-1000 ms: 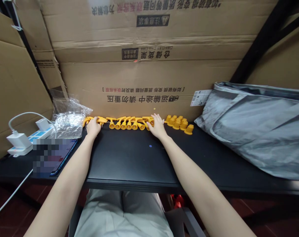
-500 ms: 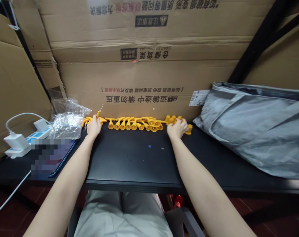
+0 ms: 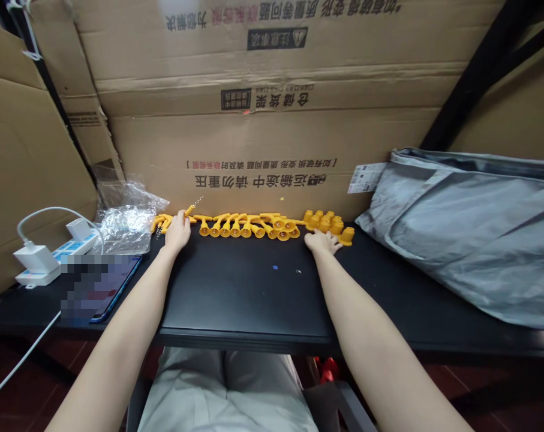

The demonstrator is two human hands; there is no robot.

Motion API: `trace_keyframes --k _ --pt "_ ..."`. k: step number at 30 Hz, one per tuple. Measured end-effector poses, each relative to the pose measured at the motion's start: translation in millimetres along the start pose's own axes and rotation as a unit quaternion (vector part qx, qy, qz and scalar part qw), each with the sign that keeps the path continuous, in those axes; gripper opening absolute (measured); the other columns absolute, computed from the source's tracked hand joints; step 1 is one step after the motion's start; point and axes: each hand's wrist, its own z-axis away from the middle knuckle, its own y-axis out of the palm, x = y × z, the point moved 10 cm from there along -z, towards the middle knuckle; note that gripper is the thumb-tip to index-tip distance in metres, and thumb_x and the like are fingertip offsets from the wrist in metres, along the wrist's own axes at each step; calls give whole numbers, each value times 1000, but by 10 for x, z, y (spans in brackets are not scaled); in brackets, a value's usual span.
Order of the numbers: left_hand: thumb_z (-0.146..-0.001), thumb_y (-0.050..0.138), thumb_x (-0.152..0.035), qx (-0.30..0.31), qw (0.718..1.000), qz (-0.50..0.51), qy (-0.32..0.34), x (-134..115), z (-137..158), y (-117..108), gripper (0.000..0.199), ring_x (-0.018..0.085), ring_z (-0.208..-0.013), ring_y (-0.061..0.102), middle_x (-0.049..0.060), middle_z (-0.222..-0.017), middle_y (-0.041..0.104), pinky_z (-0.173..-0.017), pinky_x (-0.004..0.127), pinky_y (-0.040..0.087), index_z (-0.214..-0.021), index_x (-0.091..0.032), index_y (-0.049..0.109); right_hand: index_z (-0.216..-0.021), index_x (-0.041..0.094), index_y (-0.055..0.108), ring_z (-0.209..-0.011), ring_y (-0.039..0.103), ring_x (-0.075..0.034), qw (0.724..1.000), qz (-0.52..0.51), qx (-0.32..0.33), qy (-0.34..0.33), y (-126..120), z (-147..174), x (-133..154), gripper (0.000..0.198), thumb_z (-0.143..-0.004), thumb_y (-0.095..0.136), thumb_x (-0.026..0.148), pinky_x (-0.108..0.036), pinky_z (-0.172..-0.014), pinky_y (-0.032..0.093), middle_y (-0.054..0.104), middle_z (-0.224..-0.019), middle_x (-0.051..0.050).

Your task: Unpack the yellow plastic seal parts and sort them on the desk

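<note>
My left hand (image 3: 178, 231) is closed round a yellow handle with a metal spiral (image 3: 189, 210), whose thin coil points up and to the right. Beside that hand, to its left, lie more yellow pieces with spirals (image 3: 161, 223). A row of yellow funnel-shaped pieces (image 3: 246, 229) runs along the back of the table between my hands, their wide mouths facing me. My right hand (image 3: 322, 240) is at the front edge of a cluster of yellow cup-shaped pieces (image 3: 347, 234), fingers spread, with no piece visible in it. Whether its fingertips touch the cups, I cannot tell.
Cardboard (image 3: 263, 138) stands behind the row. A grey fabric bag (image 3: 451, 234) sits on the right. Clear plastic packaging (image 3: 125, 225), a power strip (image 3: 42, 274) with chargers and a phone (image 3: 114, 288) lie on the left of the black table (image 3: 245, 300).
My right hand has drawn back towards me from on top of the cups, which now show more fully. My left hand has shifted slightly right, and its spiral leans further right.
</note>
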Motion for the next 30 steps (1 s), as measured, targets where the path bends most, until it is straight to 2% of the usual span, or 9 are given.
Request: trace_keyframes --k 6,10,14,17,20,24,27,30 --pt "-94 31 -29 3 1000 4 20 -54 20 31 35 25 -114 56 12 -119 60 -95 38 44 -123 -20 47 -118 14 68 -128 36 -39 1000 23 -4 -1 -37 29 27 45 -80 45 22 -61 -105 23 47 -135 -21" --pt "-93 32 -28 9 999 9 30 -114 46 30 32 24 -115 56 11 -119 60 -96 37 43 -120 -21 49 -114 12 68 -126 36 -41 999 -20 -35 0 -118 59 46 42 -80 46 23 -62 -103 22 47 -131 -23" --pt "-93 36 -30 28 999 6 43 -191 75 48 31 25 -112 58 11 -117 62 -93 38 44 -119 -20 48 -118 17 61 -123 41 -38 994 -61 -85 -20 -249 99 105 41 -81 46 27 -62 -103 23 48 -129 -19" --pt "-91 39 -30 43 997 -3 59 -248 90 90 30 25 -108 59 11 -117 63 -92 38 45 -118 -21 49 -121 15 56 -121 44 -40 993 -68 -83 -42 -284 139 177 43 -82 45 28 -62 -103 23 45 -129 -21" --pt "-91 41 -31 56 996 -5 73 -290 101 143 30 24 -106 60 10 -116 64 -91 37 46 -118 -22 50 -119 16 56 -123 42 -42 996 -66 -61 -22 -263 158 157 41 -80 44 24 -65 -102 20 46 -128 -22" --pt "-90 42 -29 68 994 -8 85 -326 121 190 29 24 -106 60 10 -116 64 -92 38 46 -117 -22 50 -109 17 59 -126 40 -38 999 -34 -28 -5 -183 130 104 35 -76 48 18 -58 -104 24 47 -126 -19" --pt "-89 44 -28 72 993 -6 93 -342 134 203 30 24 -107 60 10 -116 64 -92 38 46 -117 -22 51 -106 18 59 -122 44 -37 997 -53 -50 7 -188 85 38 34 -74 48 19 -58 -101 28 51 -123 -18" --pt "-88 44 -28 74 992 -2 98 -342 136 211 30 23 -106 60 10 -115 64 -92 38 46 -116 -22 51 -112 15 57 -118 47 -37 995 -67 -63 27 -191 53 -31 38 -76 49 20 -56 -98 32 54 -121 -20"
